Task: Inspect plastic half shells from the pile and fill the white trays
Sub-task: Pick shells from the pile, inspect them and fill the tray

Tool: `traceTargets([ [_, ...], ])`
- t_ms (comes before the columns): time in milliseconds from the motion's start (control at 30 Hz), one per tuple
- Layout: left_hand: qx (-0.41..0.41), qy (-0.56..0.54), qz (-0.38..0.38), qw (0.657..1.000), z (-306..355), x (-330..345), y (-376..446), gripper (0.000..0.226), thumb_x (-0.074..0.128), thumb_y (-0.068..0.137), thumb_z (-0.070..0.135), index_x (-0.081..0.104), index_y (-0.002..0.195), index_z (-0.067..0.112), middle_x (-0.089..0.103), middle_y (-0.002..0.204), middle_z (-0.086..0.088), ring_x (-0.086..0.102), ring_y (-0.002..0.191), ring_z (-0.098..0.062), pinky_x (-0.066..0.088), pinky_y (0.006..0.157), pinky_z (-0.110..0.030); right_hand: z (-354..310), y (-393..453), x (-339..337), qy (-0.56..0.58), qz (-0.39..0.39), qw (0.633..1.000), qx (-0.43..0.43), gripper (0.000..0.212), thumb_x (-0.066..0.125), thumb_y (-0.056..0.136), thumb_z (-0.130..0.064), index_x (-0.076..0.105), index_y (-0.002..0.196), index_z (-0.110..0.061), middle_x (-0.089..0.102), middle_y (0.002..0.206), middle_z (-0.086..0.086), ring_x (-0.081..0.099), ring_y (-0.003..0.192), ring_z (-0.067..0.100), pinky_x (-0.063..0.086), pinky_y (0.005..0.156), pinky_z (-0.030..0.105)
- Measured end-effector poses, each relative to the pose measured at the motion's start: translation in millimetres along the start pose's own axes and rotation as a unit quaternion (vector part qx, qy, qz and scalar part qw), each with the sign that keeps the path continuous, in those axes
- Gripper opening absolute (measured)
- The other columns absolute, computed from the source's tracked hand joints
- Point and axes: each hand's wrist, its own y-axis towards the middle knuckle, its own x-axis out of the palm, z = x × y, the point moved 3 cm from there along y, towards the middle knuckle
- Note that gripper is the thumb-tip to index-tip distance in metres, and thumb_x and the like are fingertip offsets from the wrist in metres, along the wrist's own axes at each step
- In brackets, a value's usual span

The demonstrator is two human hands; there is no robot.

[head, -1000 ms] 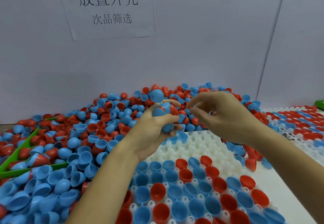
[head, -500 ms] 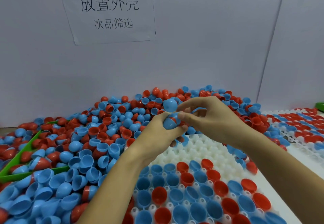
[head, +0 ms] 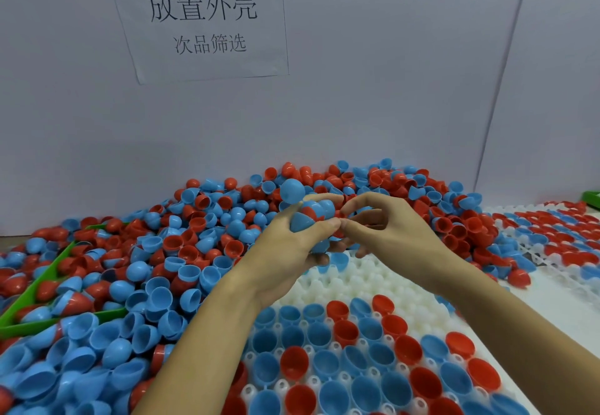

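Observation:
A big pile of red and blue half shells [head: 181, 252] covers the table's left and back. My left hand [head: 292, 249] grips a bunch of shells [head: 305, 216], mostly blue with a red one among them, held above the pile's edge. My right hand [head: 386, 229] meets it fingertip to fingertip, its thumb and forefinger curled at the bunch; whether they pinch a shell is hidden. Below the hands lies a white tray [head: 337, 281]. Its near rows hold red and blue shells, open side up, and its far rows are bare.
A second white tray [head: 558, 246] with shells lies at the right. A green bin edge [head: 52, 275] pokes out of the pile at the left. A white wall with a paper sign [head: 201, 22] stands behind the pile.
My right hand has closed in on my left hand until the fingertips touch at the held shells. The view has shifted slightly.

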Motion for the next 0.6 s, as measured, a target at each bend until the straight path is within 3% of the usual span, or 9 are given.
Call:
traceTargets([
  [133, -0.019, -0.108, 0.066, 0.992, 0, -8, 2, 0.013, 0.063, 0.097, 0.017, 0.068, 0.109, 0.021, 0.075, 0.108, -0.012, 0.075, 0.092, -0.032, 0.056, 0.061, -0.028, 6, -2, -2, 0.103, 0.03, 0.994, 0.025, 0.014, 0.072, 0.089, -0.025, 0.068, 0.1, -0.018, 0.077, 0.09, 0.001, 0.075, 0.083, 0.016, 0.057, 0.071, 0.026],
  [267, -0.051, -0.106, 0.152, 0.981, -5, -19, 4, 0.006, 0.067, 0.094, 0.013, 0.067, 0.099, 0.017, 0.072, 0.095, -0.012, 0.073, 0.072, -0.021, 0.054, 0.055, -0.025, 7, -4, -5, 0.166, 0.068, 0.984, 0.002, 0.017, 0.069, 0.091, -0.024, 0.068, 0.108, -0.023, 0.076, 0.095, 0.002, 0.074, 0.087, 0.018, 0.057, 0.075, 0.029],
  [367, -0.091, -0.118, 0.092, 0.985, -8, -12, 4, 0.005, 0.069, 0.094, 0.018, 0.072, 0.09, 0.018, 0.072, 0.086, -0.011, 0.064, 0.062, -0.016, 0.048, 0.047, -0.021, 2, -7, -1, 0.136, 0.057, 0.988, -0.045, 0.019, 0.07, 0.091, -0.022, 0.072, 0.108, -0.03, 0.076, 0.096, -0.002, 0.073, 0.091, 0.015, 0.058, 0.072, 0.023],
  [467, -0.085, -0.146, 0.047, 0.984, -7, -6, 4, 0.01, 0.065, 0.095, 0.017, 0.067, 0.104, 0.012, 0.071, 0.089, -0.011, 0.061, 0.063, -0.014, 0.046, 0.047, -0.019, 1, -9, 5, 0.079, 0.041, 0.994, -0.066, 0.022, 0.071, 0.09, -0.016, 0.072, 0.107, -0.029, 0.075, 0.096, -0.006, 0.073, 0.092, 0.011, 0.058, 0.075, 0.02],
  [600, -0.056, -0.16, 0.044, 0.985, -4, -6, 4, 0.016, 0.066, 0.092, 0.01, 0.063, 0.108, 0.01, 0.067, 0.088, -0.011, 0.06, 0.066, -0.016, 0.049, 0.05, -0.019, 1, -10, 8, 0.057, 0.045, 0.995, -0.072, 0.016, 0.062, 0.096, -0.011, 0.072, 0.104, -0.02, 0.076, 0.094, -0.007, 0.073, 0.089, 0.01, 0.058, 0.074, 0.021],
])
